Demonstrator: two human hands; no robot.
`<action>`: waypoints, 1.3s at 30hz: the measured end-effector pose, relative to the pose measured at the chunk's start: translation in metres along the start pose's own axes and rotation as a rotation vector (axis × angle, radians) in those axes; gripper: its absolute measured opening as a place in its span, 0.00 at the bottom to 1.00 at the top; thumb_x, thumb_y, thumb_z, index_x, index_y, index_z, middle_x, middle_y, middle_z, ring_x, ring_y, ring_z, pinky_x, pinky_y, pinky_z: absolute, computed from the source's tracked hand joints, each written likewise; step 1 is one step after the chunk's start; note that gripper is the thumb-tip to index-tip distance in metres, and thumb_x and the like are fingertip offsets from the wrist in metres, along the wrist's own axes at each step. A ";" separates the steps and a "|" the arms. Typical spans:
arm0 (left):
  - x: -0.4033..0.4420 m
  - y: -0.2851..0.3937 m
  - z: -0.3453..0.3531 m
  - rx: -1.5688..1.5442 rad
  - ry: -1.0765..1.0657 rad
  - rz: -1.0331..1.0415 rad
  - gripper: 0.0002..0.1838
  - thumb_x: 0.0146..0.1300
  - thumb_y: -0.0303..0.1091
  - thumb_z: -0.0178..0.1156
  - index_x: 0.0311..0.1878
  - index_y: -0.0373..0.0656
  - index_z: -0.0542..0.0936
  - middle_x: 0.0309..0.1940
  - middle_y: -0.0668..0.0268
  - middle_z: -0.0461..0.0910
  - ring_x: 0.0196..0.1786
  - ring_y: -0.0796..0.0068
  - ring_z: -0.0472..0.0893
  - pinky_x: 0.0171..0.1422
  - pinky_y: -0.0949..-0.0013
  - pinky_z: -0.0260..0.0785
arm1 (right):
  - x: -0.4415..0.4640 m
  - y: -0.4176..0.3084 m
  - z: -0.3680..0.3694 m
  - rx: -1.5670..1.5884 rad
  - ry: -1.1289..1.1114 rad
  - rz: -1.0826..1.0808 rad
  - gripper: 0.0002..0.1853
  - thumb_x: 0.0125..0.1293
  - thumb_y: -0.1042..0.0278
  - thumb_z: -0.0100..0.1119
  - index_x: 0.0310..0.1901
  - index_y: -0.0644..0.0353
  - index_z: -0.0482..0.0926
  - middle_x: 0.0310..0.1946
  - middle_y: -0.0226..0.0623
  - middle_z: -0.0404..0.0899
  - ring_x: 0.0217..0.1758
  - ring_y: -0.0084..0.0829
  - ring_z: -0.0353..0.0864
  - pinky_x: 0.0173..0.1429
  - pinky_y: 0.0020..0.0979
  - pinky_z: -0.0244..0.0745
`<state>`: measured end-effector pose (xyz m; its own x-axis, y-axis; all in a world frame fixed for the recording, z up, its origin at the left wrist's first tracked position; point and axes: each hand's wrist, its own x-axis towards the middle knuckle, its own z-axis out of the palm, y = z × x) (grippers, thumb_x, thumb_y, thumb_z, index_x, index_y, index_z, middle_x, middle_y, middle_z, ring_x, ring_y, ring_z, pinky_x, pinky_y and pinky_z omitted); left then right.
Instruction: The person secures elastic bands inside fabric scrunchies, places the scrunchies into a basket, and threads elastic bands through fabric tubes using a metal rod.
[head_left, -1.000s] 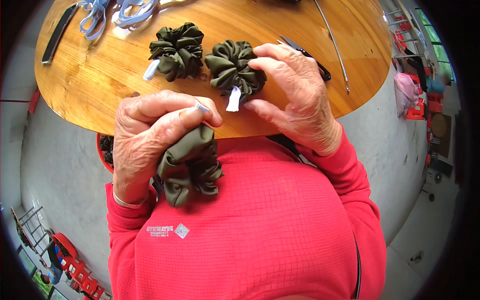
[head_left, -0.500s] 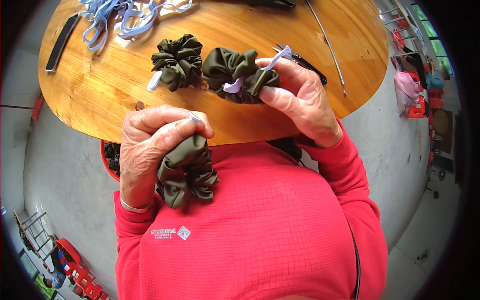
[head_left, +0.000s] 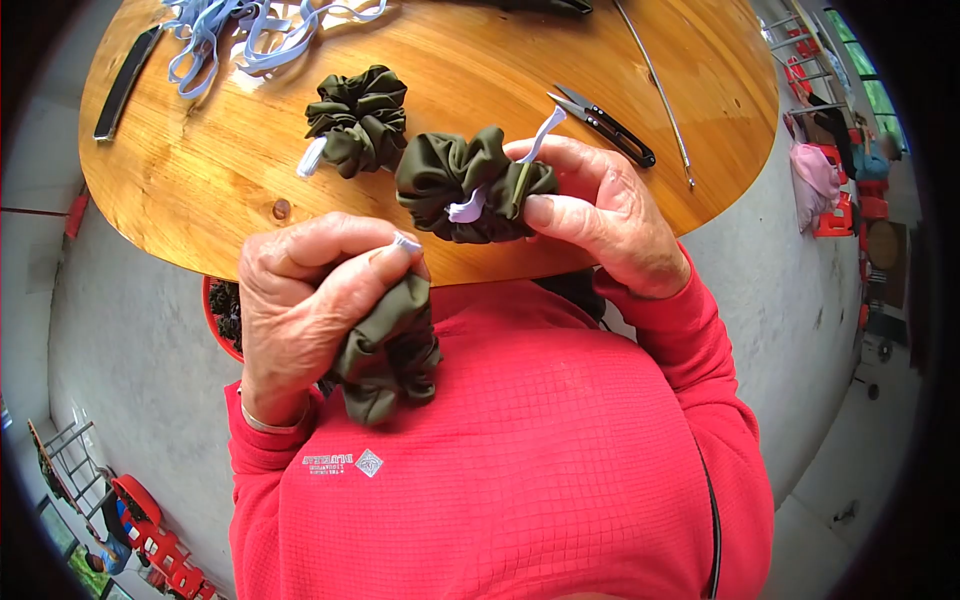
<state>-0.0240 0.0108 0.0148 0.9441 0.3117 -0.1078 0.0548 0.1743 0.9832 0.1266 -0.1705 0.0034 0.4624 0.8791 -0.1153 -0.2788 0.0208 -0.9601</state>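
My left hand (head_left: 310, 300) is closed on a dark green scrunchie (head_left: 385, 355), pinching the white elastic end at its top while the fabric hangs in front of my chest. In my right hand (head_left: 610, 210) is a second green scrunchie (head_left: 450, 185), gripped at its right side between thumb and fingers. Two white elastic ends stick out of it, one at its middle and one upward near my index finger. A third green scrunchie (head_left: 360, 118) lies on the table with a folded white elastic (head_left: 311, 157) at its lower left.
On the wooden table (head_left: 190, 190) are light blue elastic strips (head_left: 275, 45), black-handled snips (head_left: 610, 128), a thin metal rod (head_left: 658, 90) and a black strip (head_left: 127, 85). A red basket (head_left: 213, 320) stands below the table's left edge. Red stools (head_left: 165, 550) are farther off.
The second scrunchie has been taken up from the table by my right hand and brought nearer to me, its elastic ends now both showing. My left hand keeps its hold.
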 end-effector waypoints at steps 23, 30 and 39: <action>0.009 -0.003 0.017 0.468 -0.010 0.220 0.02 0.53 0.23 0.62 0.30 0.35 0.79 0.19 0.64 0.76 0.22 0.80 0.74 0.27 0.76 0.65 | 0.001 0.021 0.021 -0.530 0.097 -0.357 0.15 0.53 0.74 0.62 0.43 0.63 0.73 0.30 0.38 0.75 0.30 0.27 0.75 0.37 0.27 0.71; 0.010 -0.002 0.013 0.142 0.089 -0.011 0.02 0.55 0.22 0.62 0.30 0.34 0.81 0.20 0.72 0.77 0.23 0.89 0.71 0.26 0.81 0.62 | -0.002 0.010 0.014 -0.631 0.013 -0.200 0.14 0.50 0.73 0.60 0.40 0.63 0.74 0.31 0.42 0.76 0.32 0.38 0.77 0.37 0.31 0.72; 0.012 -0.005 0.011 0.013 0.135 -0.063 0.01 0.55 0.22 0.62 0.29 0.34 0.81 0.20 0.72 0.78 0.23 0.90 0.72 0.26 0.83 0.62 | 0.001 0.004 0.008 -0.740 -0.063 -0.219 0.15 0.50 0.75 0.60 0.41 0.64 0.73 0.30 0.40 0.74 0.30 0.29 0.74 0.34 0.27 0.69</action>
<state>-0.0091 0.0034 0.0104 0.8865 0.4231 -0.1875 0.1178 0.1854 0.9756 0.1196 -0.1659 0.0015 0.3875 0.9175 0.0899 0.4583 -0.1071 -0.8823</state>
